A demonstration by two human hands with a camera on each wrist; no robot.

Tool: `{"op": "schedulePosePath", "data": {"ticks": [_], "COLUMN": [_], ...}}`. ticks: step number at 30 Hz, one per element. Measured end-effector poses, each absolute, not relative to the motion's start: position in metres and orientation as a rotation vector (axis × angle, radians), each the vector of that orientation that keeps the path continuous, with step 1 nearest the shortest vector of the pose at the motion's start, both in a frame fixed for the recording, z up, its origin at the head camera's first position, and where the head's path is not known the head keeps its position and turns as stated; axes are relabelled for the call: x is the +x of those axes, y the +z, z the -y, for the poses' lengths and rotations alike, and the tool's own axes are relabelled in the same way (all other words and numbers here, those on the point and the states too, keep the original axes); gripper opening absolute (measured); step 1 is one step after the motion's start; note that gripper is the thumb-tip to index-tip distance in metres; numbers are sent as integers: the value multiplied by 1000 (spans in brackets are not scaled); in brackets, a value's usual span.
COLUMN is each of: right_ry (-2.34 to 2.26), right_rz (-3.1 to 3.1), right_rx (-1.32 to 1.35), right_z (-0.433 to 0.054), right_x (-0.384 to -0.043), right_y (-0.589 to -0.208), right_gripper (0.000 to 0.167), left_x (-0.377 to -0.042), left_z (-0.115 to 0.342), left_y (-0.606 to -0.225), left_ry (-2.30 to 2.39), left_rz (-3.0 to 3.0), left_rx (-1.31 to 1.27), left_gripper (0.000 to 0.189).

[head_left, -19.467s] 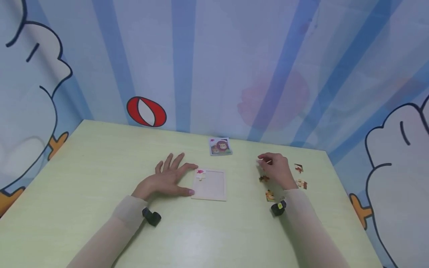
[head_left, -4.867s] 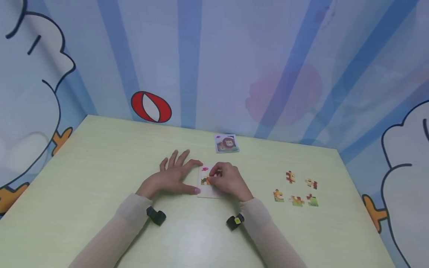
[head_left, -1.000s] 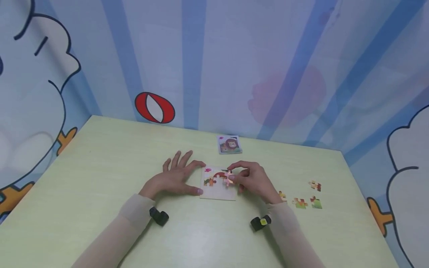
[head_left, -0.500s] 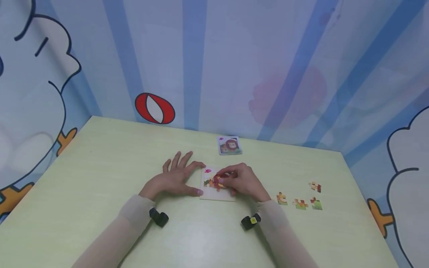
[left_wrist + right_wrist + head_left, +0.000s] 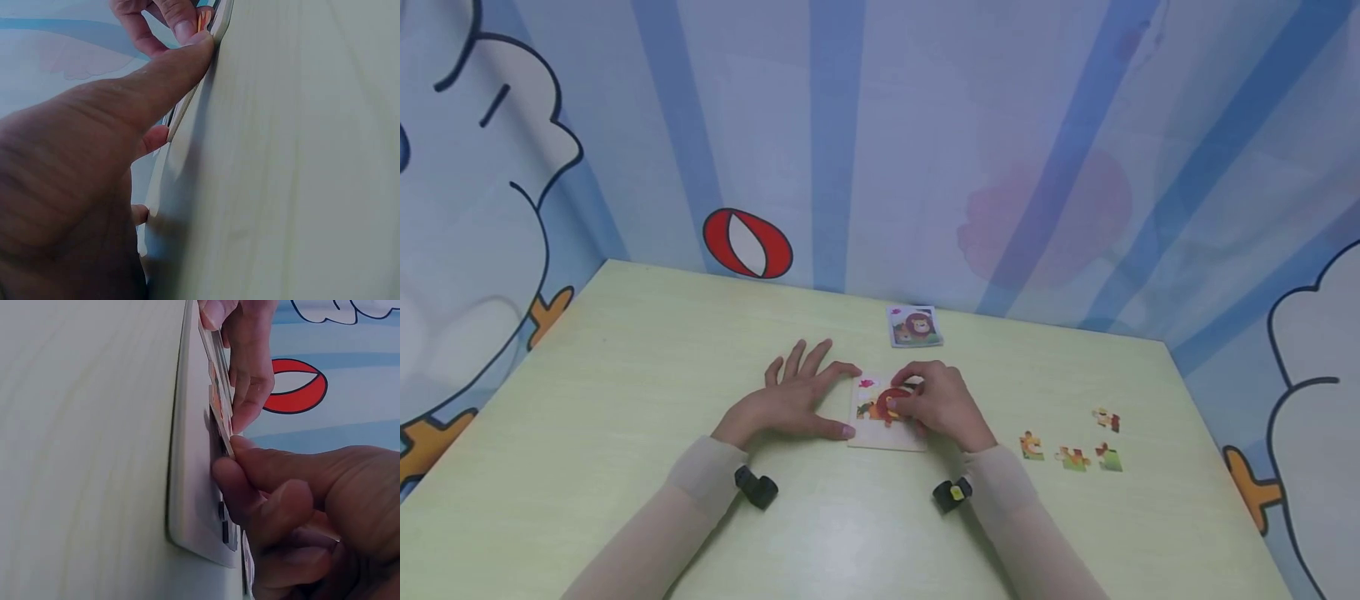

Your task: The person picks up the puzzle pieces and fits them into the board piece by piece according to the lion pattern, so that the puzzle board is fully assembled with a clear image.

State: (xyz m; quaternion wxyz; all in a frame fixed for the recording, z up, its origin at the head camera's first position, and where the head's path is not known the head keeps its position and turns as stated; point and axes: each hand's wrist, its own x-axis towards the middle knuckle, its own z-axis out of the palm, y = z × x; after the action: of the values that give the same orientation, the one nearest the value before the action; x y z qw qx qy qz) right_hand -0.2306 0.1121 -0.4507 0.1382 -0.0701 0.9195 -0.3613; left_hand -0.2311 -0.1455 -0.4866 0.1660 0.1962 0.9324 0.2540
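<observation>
- Pinching the puzzle piece (image 5: 220,428), your right hand (image 5: 942,404) is holding it tilted over the board (image 5: 880,435), grip nearly closed.
- Your left hand (image 5: 793,404) is spreading its grip wide, holding nothing, thumb and forefinger touching the board's left edge.
- You're likely handling something light, stiff, fragile at the tabs; you're best holding its edges.
- It's showing orange print and a thin, pale edge.

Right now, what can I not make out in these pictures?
Head: upper right of the puzzle board, covered by the right hand.
Head: printed details on the loose pieces, too small.
Left wrist: the puzzle board's face, edge-on and partly behind the left hand.
Right wrist: part of the left hand, cut by the top edge.
</observation>
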Motion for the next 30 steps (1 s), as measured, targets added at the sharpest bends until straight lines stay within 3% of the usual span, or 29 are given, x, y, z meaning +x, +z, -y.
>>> {"op": "schedulePosePath", "data": {"ticks": [15, 22, 30], "right_ry": [-1005, -1205, -1227], "right_rz": [-2751, -2727, -2752], "right_rx": [-270, -277, -170], "right_z": [-114, -141, -181], "right_x": [-230, -230, -228], "right_y": [-454, -461, -455], "right_gripper": [29, 19, 23], "left_x": [-230, -229, -230], "left_z": [142, 142, 145], "left_y": [-485, -485, -486], "left_ry": [710, 712, 731], "left_rz": [-2657, -2656, -2653], "left_rx": [546, 545, 553], "left_gripper": [91, 92, 92]}}
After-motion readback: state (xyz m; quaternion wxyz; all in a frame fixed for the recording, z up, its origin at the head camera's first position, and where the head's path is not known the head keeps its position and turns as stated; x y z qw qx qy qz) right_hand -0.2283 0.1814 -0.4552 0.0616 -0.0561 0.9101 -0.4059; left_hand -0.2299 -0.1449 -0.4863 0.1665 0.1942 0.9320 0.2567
